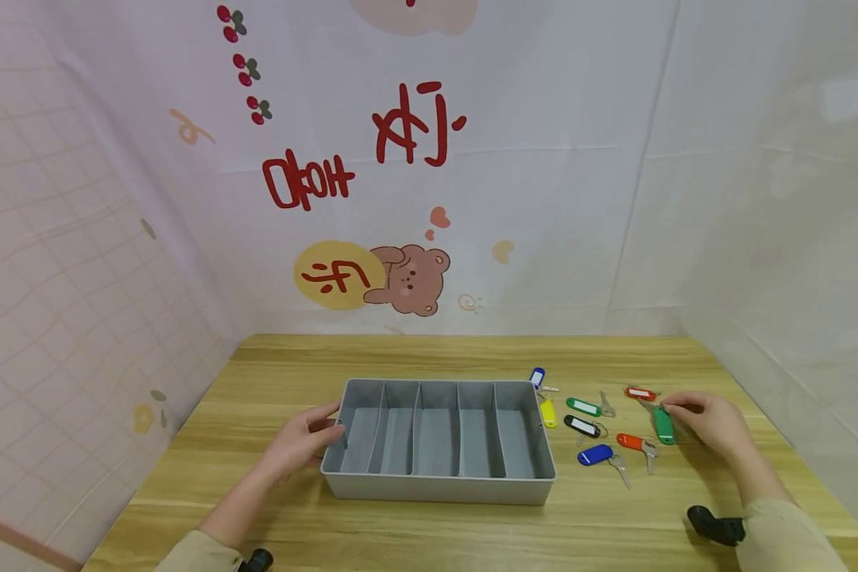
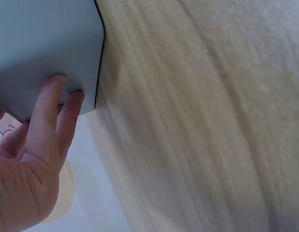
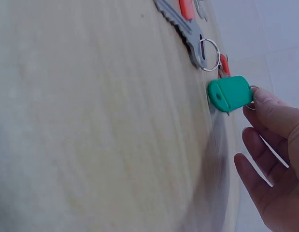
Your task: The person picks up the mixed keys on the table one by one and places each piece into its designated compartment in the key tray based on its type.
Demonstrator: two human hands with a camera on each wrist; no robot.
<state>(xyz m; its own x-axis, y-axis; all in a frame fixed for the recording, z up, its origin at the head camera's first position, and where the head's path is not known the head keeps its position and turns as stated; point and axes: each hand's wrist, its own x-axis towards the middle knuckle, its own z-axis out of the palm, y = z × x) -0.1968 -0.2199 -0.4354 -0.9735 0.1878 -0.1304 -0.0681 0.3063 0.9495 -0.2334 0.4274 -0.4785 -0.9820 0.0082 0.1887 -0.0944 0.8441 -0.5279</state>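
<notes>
My left hand [image 1: 302, 442] holds the left end of a grey divided organizer tray [image 1: 443, 487], thumb at the rim and fingers against the outer wall. In the left wrist view, fingertips [image 2: 53, 82] press on that wall. At the right, my right hand [image 1: 711, 423] pinches the ring of a green key tag [image 1: 663, 426] between thumb and forefinger; its other fingers are spread loosely in the right wrist view. The tag [image 3: 231, 93] hangs from the ring, tilted, and a key blade [image 1: 646, 406] shows beside it. The tray's compartments hold nothing visible.
Between tray and right hand lie several tagged keys: blue [image 1: 596, 454], orange-red [image 1: 630, 441], black [image 1: 582, 427], another green [image 1: 584, 407], yellow [image 1: 548, 413], a second blue [image 1: 537, 378] and red [image 1: 640, 392]. Patterned cloth [image 1: 543, 199] hangs behind the wooden table [image 1: 429, 540].
</notes>
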